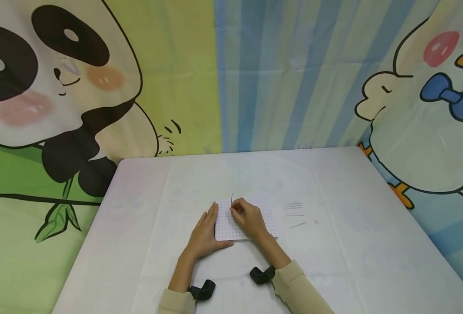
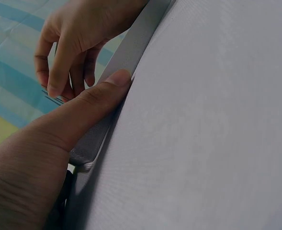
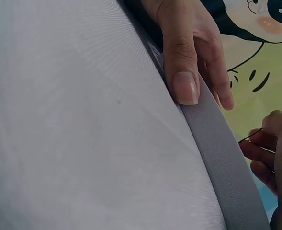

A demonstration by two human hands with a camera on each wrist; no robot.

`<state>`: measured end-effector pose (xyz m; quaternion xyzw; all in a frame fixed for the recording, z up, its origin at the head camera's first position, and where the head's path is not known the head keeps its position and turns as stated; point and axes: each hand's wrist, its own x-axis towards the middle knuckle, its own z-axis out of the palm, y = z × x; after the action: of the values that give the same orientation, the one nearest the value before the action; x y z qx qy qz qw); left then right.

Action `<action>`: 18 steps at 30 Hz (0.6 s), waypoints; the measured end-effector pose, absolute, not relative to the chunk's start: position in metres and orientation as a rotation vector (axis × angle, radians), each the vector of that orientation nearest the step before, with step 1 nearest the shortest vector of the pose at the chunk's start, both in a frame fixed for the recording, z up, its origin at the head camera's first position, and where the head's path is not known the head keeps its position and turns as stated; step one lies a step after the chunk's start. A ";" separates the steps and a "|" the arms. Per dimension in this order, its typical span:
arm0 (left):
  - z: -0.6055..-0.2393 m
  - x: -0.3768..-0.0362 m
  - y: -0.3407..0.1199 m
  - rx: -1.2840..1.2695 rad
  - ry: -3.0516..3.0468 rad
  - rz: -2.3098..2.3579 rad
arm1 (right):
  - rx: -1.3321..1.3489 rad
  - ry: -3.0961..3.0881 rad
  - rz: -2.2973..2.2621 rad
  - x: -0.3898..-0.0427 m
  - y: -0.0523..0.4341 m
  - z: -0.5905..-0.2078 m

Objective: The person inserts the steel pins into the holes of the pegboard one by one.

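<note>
Beside board (image 1: 263, 216), spare needles (image 1: 293, 206).

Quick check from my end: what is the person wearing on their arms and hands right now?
Both hands are bare, with no gloves or rings visible. The left hand and right hand come out of pale beige long sleeves that end at the wrists. Each wrist carries a small black camera mount: one on the left wrist, one on the right wrist. No cables or markings show.
</note>
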<state>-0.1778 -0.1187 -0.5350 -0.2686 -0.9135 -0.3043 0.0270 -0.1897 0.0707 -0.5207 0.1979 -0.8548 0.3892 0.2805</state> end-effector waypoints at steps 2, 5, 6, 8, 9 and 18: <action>-0.535 -0.178 -0.119 -0.829 -2.820 -0.937 | 0.524 -2.307 1.028 -0.190 0.071 -0.521; -0.535 -0.177 -0.119 -0.832 -2.822 -0.939 | 0.506 -2.325 1.032 -0.190 0.070 -0.522; -0.535 -0.176 -0.119 -0.831 -2.828 -0.939 | 0.501 -2.326 1.037 -0.189 0.070 -0.522; -0.535 -0.176 -0.119 -0.826 -2.837 -0.939 | 0.497 -2.319 1.045 -0.189 0.070 -0.522; -0.535 -0.176 -0.118 -0.823 -2.845 -0.935 | 0.497 -2.313 1.048 -0.189 0.070 -0.522; -0.536 -0.178 -0.119 -0.817 -2.849 -0.922 | 0.514 -2.289 1.048 -0.190 0.069 -0.520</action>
<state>-0.1780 -0.1189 -0.5357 -0.2632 -0.9177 -0.2971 0.0187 -0.1897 0.0690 -0.5202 0.1917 -0.8546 0.3915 0.2822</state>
